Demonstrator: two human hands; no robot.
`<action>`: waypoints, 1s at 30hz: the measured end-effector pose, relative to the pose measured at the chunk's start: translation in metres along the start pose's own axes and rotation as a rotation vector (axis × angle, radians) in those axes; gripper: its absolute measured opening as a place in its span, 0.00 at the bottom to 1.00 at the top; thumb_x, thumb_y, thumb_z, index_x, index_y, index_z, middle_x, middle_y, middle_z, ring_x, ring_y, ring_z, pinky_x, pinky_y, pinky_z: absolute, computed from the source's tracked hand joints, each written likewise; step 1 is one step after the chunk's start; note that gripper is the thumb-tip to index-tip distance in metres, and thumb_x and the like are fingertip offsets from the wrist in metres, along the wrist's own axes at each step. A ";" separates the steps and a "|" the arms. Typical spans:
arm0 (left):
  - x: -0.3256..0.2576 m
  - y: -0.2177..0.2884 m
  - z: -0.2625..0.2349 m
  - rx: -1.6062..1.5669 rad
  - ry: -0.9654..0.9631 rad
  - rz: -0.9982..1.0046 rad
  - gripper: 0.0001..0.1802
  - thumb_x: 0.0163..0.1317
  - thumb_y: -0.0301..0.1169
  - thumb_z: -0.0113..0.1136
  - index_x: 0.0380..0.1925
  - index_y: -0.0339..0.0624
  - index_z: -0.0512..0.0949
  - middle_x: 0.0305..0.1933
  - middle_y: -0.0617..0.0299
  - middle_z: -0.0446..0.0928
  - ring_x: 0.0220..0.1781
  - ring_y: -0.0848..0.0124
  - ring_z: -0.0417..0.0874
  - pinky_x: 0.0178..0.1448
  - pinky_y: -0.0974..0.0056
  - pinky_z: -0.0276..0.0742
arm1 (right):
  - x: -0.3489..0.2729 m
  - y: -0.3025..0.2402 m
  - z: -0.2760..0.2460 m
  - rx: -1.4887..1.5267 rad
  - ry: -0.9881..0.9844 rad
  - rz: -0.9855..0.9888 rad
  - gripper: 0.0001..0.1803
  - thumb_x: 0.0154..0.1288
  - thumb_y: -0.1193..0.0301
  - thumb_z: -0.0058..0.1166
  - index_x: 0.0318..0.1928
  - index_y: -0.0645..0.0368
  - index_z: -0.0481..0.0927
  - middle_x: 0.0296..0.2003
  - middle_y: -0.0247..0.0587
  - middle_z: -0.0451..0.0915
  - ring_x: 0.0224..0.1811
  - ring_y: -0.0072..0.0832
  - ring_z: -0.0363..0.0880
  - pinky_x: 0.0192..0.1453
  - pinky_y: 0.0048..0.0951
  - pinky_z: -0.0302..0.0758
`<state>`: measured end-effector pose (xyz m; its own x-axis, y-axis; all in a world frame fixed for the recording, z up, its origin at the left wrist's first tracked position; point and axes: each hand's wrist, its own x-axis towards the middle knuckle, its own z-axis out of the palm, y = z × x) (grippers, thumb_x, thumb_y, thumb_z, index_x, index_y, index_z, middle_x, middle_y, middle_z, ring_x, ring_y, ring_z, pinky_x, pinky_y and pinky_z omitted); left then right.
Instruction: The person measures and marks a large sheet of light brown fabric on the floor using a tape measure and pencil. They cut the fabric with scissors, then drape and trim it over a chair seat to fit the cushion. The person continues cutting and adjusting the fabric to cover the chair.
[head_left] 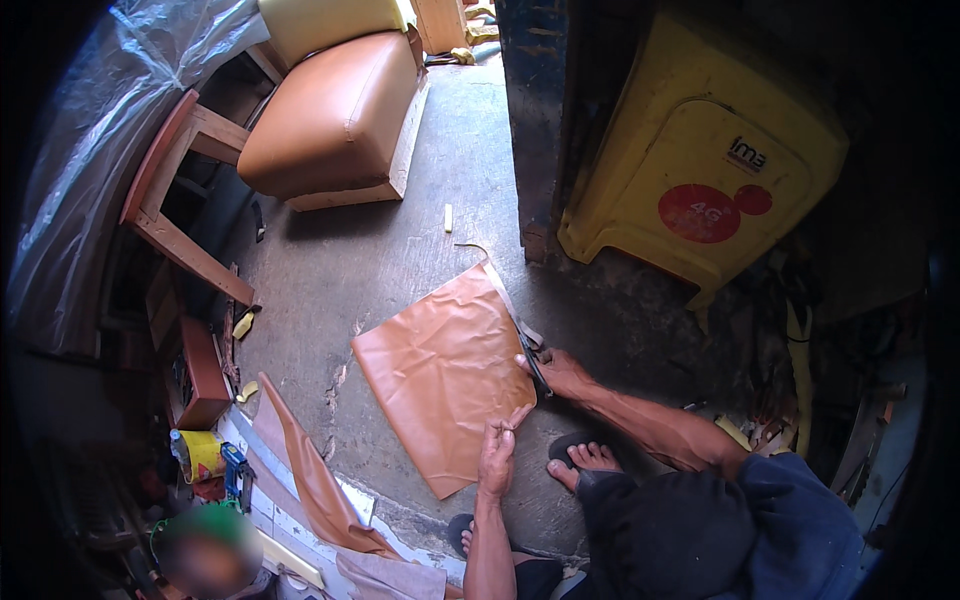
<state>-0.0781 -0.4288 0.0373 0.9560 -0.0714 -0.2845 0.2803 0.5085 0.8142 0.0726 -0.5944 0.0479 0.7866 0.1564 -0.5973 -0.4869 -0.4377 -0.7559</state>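
Note:
A tan-brown sheet of leather-like upholstery material (440, 370), creased across its middle, lies on the floor in front of me. My right hand (560, 374) is closed around dark scissors (537, 370) at the sheet's right edge. A narrow strip (500, 285) runs along that edge, its upper end curling onto the floor. At the sheet's lower right corner, my left hand (497, 455) pinches the material with its fingertips. The hand partly hides this corner.
A brown padded seat (335, 120) stands at the far left beside a wooden frame (190, 215). A yellow plastic stool (640, 130) is at the right, past a dark post (535, 120). Brown scraps (310, 470), a yellow can (197, 455) and a blue tool (236, 470) lie lower left.

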 end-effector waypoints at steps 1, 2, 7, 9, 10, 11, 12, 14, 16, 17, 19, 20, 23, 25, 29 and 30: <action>-0.001 0.001 0.000 -0.009 0.017 -0.018 0.05 0.77 0.36 0.52 0.47 0.53 0.68 0.74 0.36 0.67 0.81 0.54 0.57 0.83 0.50 0.37 | 0.000 0.000 0.000 0.003 0.007 0.001 0.33 0.63 0.38 0.62 0.23 0.59 0.81 0.19 0.34 0.75 0.25 0.22 0.73 0.31 0.36 0.70; -0.002 0.001 -0.001 -0.022 0.016 -0.015 0.05 0.77 0.36 0.52 0.47 0.53 0.68 0.74 0.36 0.67 0.81 0.54 0.57 0.83 0.50 0.37 | 0.000 0.000 0.000 -0.005 -0.004 0.016 0.33 0.63 0.38 0.63 0.24 0.59 0.81 0.19 0.34 0.76 0.25 0.22 0.74 0.30 0.36 0.70; -0.005 0.002 -0.004 -0.074 0.043 -0.039 0.03 0.78 0.32 0.49 0.46 0.50 0.67 0.73 0.36 0.69 0.81 0.52 0.59 0.83 0.48 0.39 | 0.003 0.003 0.002 0.023 -0.036 0.012 0.33 0.62 0.38 0.64 0.25 0.59 0.82 0.20 0.35 0.78 0.25 0.24 0.76 0.30 0.35 0.72; -0.007 0.002 -0.006 -0.090 0.018 -0.027 0.03 0.78 0.32 0.49 0.46 0.50 0.67 0.72 0.36 0.69 0.80 0.52 0.60 0.83 0.48 0.39 | 0.006 0.003 0.005 0.050 0.035 0.011 0.33 0.62 0.38 0.64 0.26 0.60 0.83 0.20 0.36 0.79 0.24 0.24 0.77 0.31 0.35 0.73; -0.008 0.002 -0.006 -0.096 0.026 -0.037 0.03 0.78 0.32 0.49 0.46 0.50 0.67 0.72 0.35 0.69 0.80 0.51 0.61 0.83 0.48 0.39 | 0.008 0.002 0.006 0.064 0.070 0.008 0.33 0.62 0.38 0.64 0.27 0.60 0.83 0.20 0.36 0.80 0.24 0.24 0.77 0.31 0.35 0.73; -0.009 0.002 -0.007 -0.107 0.019 -0.027 0.03 0.78 0.32 0.49 0.46 0.50 0.67 0.72 0.35 0.69 0.80 0.51 0.61 0.83 0.48 0.39 | 0.008 0.002 0.007 0.047 0.046 0.013 0.34 0.61 0.38 0.64 0.27 0.61 0.83 0.21 0.36 0.80 0.25 0.24 0.77 0.31 0.35 0.73; -0.010 0.002 -0.008 -0.117 0.012 -0.017 0.03 0.78 0.32 0.49 0.46 0.50 0.67 0.72 0.35 0.69 0.80 0.51 0.61 0.83 0.48 0.40 | 0.009 0.002 0.007 0.030 0.021 0.018 0.34 0.61 0.37 0.65 0.28 0.61 0.83 0.21 0.36 0.80 0.25 0.25 0.78 0.32 0.35 0.73; -0.011 0.003 -0.009 -0.123 0.026 -0.027 0.03 0.77 0.32 0.50 0.46 0.50 0.67 0.72 0.35 0.69 0.80 0.50 0.61 0.83 0.48 0.40 | 0.009 0.002 0.006 0.015 0.030 0.003 0.35 0.61 0.37 0.64 0.29 0.61 0.83 0.23 0.37 0.81 0.26 0.25 0.78 0.32 0.36 0.73; -0.013 0.004 -0.009 -0.127 0.035 -0.031 0.03 0.77 0.32 0.50 0.46 0.50 0.68 0.72 0.35 0.69 0.80 0.50 0.62 0.83 0.48 0.41 | 0.009 0.002 0.004 0.020 0.092 -0.037 0.35 0.60 0.36 0.64 0.30 0.61 0.84 0.26 0.39 0.83 0.28 0.26 0.79 0.34 0.37 0.74; -0.015 0.004 -0.010 -0.127 0.035 -0.033 0.03 0.77 0.32 0.50 0.46 0.50 0.68 0.72 0.35 0.69 0.80 0.50 0.61 0.83 0.48 0.41 | 0.010 0.002 0.003 0.013 0.035 -0.005 0.36 0.60 0.36 0.63 0.31 0.62 0.84 0.26 0.40 0.83 0.29 0.26 0.80 0.34 0.37 0.74; -0.017 0.005 -0.010 -0.132 0.028 -0.041 0.04 0.76 0.32 0.51 0.46 0.50 0.68 0.72 0.34 0.69 0.80 0.50 0.61 0.83 0.48 0.41 | 0.013 0.002 0.002 0.003 -0.073 0.060 0.36 0.61 0.35 0.63 0.33 0.63 0.85 0.28 0.42 0.83 0.31 0.28 0.80 0.36 0.39 0.74; -0.018 0.005 -0.010 -0.138 0.021 -0.043 0.04 0.76 0.32 0.51 0.46 0.51 0.68 0.72 0.34 0.69 0.80 0.50 0.61 0.83 0.48 0.41 | 0.015 0.002 0.002 0.009 -0.050 0.040 0.36 0.61 0.35 0.63 0.33 0.62 0.85 0.28 0.42 0.83 0.31 0.28 0.80 0.36 0.39 0.74; -0.020 0.007 -0.011 -0.125 0.016 -0.030 0.04 0.76 0.32 0.52 0.46 0.51 0.68 0.72 0.33 0.69 0.80 0.50 0.61 0.83 0.48 0.41 | 0.021 0.004 0.007 -0.006 0.022 -0.025 0.36 0.61 0.35 0.62 0.34 0.62 0.84 0.27 0.42 0.82 0.31 0.29 0.79 0.37 0.39 0.74; -0.022 0.008 -0.012 -0.119 0.021 -0.026 0.04 0.76 0.32 0.52 0.46 0.51 0.68 0.72 0.33 0.69 0.80 0.50 0.61 0.83 0.48 0.41 | 0.024 0.006 0.009 -0.067 0.080 -0.070 0.37 0.61 0.35 0.62 0.34 0.63 0.84 0.27 0.41 0.81 0.31 0.29 0.78 0.37 0.39 0.74; -0.027 0.011 -0.012 -0.148 0.027 -0.048 0.04 0.75 0.32 0.52 0.45 0.51 0.68 0.71 0.34 0.69 0.80 0.50 0.62 0.83 0.48 0.41 | 0.026 0.007 0.010 -0.027 0.025 -0.001 0.38 0.61 0.35 0.62 0.35 0.65 0.83 0.28 0.42 0.81 0.31 0.30 0.78 0.38 0.40 0.74; -0.028 0.012 -0.012 -0.171 0.013 -0.036 0.04 0.75 0.32 0.53 0.45 0.51 0.68 0.71 0.34 0.69 0.80 0.49 0.62 0.83 0.48 0.41 | 0.025 0.006 0.009 -0.019 0.007 0.021 0.38 0.62 0.35 0.62 0.36 0.66 0.83 0.28 0.43 0.81 0.32 0.30 0.78 0.38 0.40 0.74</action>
<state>-0.1025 -0.4102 0.0485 0.9440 -0.0814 -0.3198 0.2946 0.6444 0.7056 0.0861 -0.5852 0.0258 0.7793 0.1406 -0.6107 -0.4959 -0.4573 -0.7382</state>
